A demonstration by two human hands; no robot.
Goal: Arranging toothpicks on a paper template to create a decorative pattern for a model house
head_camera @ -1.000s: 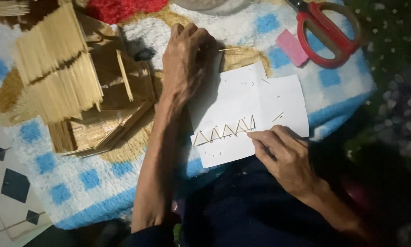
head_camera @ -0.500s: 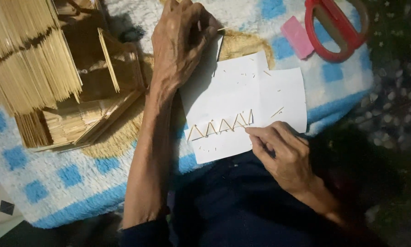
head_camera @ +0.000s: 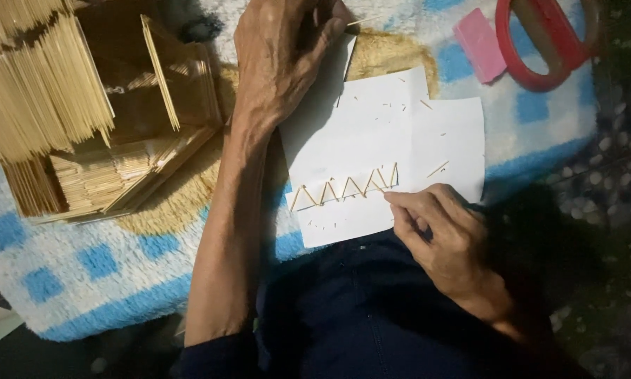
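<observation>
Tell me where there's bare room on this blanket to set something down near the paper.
Free: the blanket below the stick house, left of the left forearm, and the upper half of the white paper. Crowded: the paper's lower edge, with the zigzag of sticks and the right hand, and the top right, with the pink eraser and red scissors.

My left arm runs from the bottom centre of the frame up to the top, forearm straight, back of my left hand (head_camera: 280, 63) facing up, fingers curled. My right hand (head_camera: 445, 238) sits at centre right, knuckles up, fingertips pinched together and pointing left.
</observation>
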